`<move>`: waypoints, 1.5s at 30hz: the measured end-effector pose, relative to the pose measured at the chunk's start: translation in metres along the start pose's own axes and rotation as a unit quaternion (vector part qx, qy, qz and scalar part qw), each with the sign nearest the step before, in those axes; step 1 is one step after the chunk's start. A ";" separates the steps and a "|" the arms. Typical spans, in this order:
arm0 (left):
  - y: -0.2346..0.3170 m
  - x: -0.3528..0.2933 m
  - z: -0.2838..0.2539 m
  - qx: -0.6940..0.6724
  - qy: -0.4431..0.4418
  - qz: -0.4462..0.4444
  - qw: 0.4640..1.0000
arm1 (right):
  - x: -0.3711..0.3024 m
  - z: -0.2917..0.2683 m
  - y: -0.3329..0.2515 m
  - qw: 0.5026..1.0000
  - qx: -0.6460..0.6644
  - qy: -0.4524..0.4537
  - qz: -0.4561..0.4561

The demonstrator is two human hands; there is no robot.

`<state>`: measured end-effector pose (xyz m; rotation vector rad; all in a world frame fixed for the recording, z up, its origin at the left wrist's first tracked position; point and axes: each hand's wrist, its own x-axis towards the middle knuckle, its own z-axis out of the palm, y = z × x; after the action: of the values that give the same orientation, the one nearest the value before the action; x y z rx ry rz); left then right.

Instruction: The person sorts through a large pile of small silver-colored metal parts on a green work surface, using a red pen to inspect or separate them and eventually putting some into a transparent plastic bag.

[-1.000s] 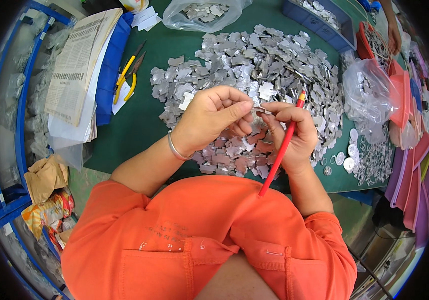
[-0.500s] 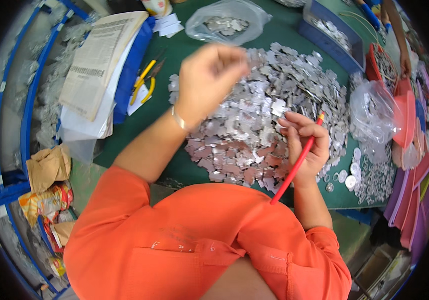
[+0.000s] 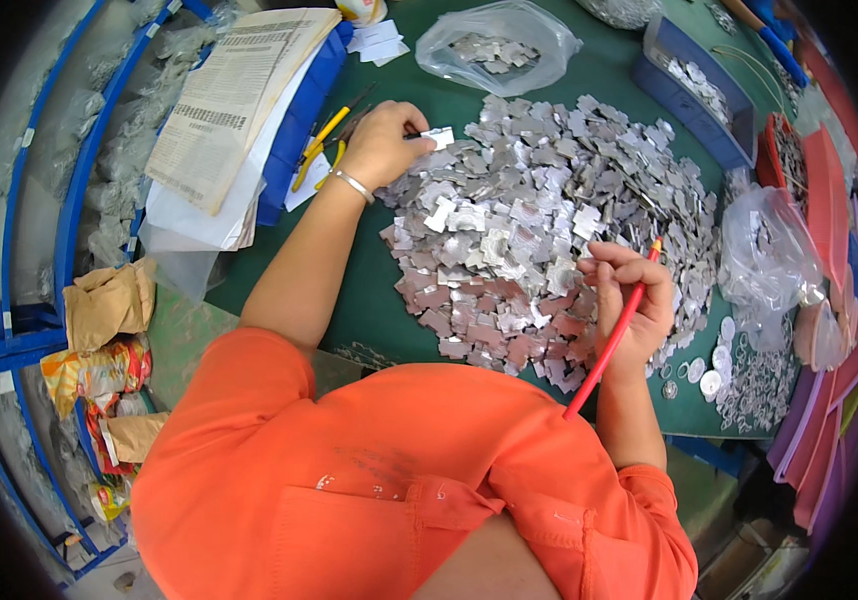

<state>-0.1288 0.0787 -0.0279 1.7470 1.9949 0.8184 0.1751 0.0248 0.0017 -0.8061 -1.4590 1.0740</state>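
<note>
On the green table (image 3: 359,330) a wide heap of small flat silver metal plates (image 3: 524,235) spreads in front of me. My left hand (image 3: 386,145) is at the heap's far left edge, closed in a pinch on one metal plate (image 3: 438,138). My right hand (image 3: 634,300) hovers over the heap's right side with its fingers curled. A long red pencil (image 3: 609,345) is tucked in it, slanting, its yellowish end up and its lower end near my orange shirt. Whether its thumb and forefinger also pinch a plate, I cannot tell.
Yellow-handled pliers (image 3: 321,138) lie beside a blue bin (image 3: 294,140) topped with papers (image 3: 234,90). A plastic bag of plates (image 3: 499,50) and a grey-blue bin (image 3: 694,85) stand at the back. Right: a clear bag (image 3: 769,250), round discs (image 3: 711,383), small rings (image 3: 757,385).
My left hand has moved left from over the heap to its far left edge, and a plate now shows in its fingers. My right hand keeps the pencil. The whole view has shifted slightly.
</note>
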 end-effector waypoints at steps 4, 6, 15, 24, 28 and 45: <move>0.036 -0.012 0.008 -0.187 0.027 -0.020 0.982 | 0.000 -0.001 -0.004 1.000 0.003 -0.012 0.017; 0.061 -0.024 0.016 -0.337 0.000 -0.026 0.941 | 0.000 0.000 -0.005 0.999 0.009 -0.002 0.036; 0.121 -0.072 0.031 -0.542 -0.160 -0.077 0.821 | 0.009 0.011 -0.011 0.990 0.071 -0.001 0.125; 0.122 -0.073 0.032 -0.533 -0.151 -0.078 0.829 | 0.009 0.008 -0.012 0.981 0.110 -0.004 0.162; 0.106 -0.067 0.025 -0.490 -0.060 -0.050 0.868 | 0.066 -0.023 -0.011 0.985 0.048 -0.064 0.155; -0.013 -0.027 0.000 0.026 0.075 -0.010 0.997 | 0.076 -0.025 0.017 0.992 0.035 0.013 0.119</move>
<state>-0.1338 0.0513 -0.0388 1.7382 2.1443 0.9248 0.1859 0.1054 0.0137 -0.9575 -1.3194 1.2812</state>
